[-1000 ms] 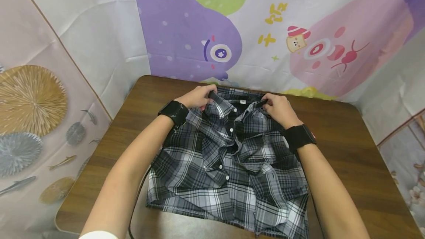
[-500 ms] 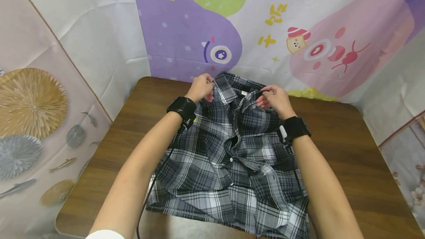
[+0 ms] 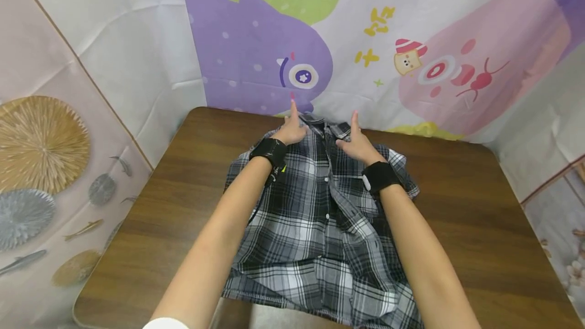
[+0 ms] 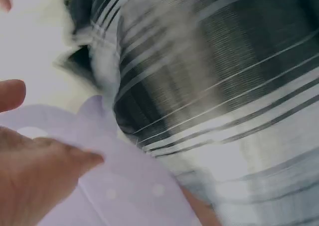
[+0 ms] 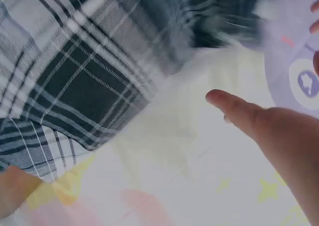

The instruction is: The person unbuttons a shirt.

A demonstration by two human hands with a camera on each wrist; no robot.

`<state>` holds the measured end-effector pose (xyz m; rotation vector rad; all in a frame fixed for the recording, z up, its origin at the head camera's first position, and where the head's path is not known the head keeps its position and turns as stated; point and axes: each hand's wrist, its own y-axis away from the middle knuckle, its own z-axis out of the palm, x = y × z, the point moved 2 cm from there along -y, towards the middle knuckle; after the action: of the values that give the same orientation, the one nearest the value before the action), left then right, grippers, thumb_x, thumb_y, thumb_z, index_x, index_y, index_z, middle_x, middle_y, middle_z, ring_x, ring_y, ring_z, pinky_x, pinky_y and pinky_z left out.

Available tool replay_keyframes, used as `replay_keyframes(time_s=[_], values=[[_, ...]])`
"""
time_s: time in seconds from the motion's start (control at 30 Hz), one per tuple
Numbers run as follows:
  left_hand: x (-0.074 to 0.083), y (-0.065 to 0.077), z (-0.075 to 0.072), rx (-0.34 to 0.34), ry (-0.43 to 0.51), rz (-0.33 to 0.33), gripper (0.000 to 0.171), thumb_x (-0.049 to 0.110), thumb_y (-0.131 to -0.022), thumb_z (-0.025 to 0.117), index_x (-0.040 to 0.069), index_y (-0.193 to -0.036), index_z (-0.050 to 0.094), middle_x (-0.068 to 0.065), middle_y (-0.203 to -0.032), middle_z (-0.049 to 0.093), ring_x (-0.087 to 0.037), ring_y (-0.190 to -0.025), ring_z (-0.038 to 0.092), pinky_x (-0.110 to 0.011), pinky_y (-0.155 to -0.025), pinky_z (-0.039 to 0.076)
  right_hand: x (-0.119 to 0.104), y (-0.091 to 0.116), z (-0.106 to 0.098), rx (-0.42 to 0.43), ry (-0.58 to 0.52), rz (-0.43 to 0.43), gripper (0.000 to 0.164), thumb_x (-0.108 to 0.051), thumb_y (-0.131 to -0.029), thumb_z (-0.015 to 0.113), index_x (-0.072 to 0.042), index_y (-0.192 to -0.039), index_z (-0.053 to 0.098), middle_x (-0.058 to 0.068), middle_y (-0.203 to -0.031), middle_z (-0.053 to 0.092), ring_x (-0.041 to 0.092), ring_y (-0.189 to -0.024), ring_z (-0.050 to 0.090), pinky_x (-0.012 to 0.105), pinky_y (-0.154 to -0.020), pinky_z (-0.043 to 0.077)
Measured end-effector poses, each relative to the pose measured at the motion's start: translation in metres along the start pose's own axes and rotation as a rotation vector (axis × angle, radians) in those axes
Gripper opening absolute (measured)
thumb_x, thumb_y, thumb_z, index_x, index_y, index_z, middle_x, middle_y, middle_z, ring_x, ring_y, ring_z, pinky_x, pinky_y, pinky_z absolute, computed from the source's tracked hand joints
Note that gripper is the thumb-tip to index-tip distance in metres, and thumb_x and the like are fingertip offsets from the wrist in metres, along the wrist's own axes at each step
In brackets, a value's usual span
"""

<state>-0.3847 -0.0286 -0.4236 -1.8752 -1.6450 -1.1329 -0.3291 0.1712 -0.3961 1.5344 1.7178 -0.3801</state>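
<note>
A grey, black and white plaid short-sleeved shirt lies front up on the table, its collar at the far edge. Just left of the collar is my left hand, forefinger pointing away and thumb spread. My right hand is at the collar's right side in a similar pose. No cloth is pinched in either hand. The left wrist view has the left hand beside the plaid cloth. In the right wrist view, the right hand is apart from the shirt.
The brown wooden table extends on both sides of the shirt. A cartoon-printed cloth hangs directly behind its far edge. Each wrist wears a black band, and a thin cable runs along the left forearm.
My hands have let go of the collar and their fingers have straightened. The left hand has moved right. The collar has dropped, and the shirt's upper part lies flatter with its sleeves showing.
</note>
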Motion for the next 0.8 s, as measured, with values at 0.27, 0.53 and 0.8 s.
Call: replay_keyframes(time_s=[0.27,0.53,0.8], values=[[-0.014,0.030,0.022,-0.150,-0.546,-0.111,0.081,0.046,-0.093,0.048,0.017,-0.151,0.000,-0.009,-0.158,-0.002,-0.039,-0.142,-0.004,-0.054,-0.114,0.007,0.018,0.003,0.027,-0.133,0.172,0.006,0.082,-0.020,-0.097,0.046,-0.014,-0.146,-0.020,0.016,-0.156,-0.007,0.040,-0.141,0.007,0.055,-0.112,0.015],[-0.032,0.044,0.024,-0.089,-0.625,-0.001,0.076,0.049,-0.091,0.051,0.017,-0.150,0.016,-0.013,-0.157,0.006,-0.043,-0.141,0.001,-0.056,-0.113,0.007,0.031,0.023,0.023,-0.127,0.194,-0.003,0.071,-0.022,-0.097,0.046,-0.006,-0.150,0.001,0.023,-0.153,0.012,0.042,-0.138,0.020,0.055,-0.108,0.025],[-0.033,0.080,0.021,0.025,-0.707,0.122,0.054,0.037,-0.092,0.057,0.005,-0.133,0.043,-0.020,-0.137,0.039,-0.040,-0.125,0.038,-0.050,-0.102,0.034,0.040,0.057,0.027,-0.168,0.262,-0.077,0.054,-0.027,-0.096,0.051,0.004,-0.137,0.038,0.026,-0.120,0.056,0.037,-0.107,0.056,0.046,-0.087,0.047]])
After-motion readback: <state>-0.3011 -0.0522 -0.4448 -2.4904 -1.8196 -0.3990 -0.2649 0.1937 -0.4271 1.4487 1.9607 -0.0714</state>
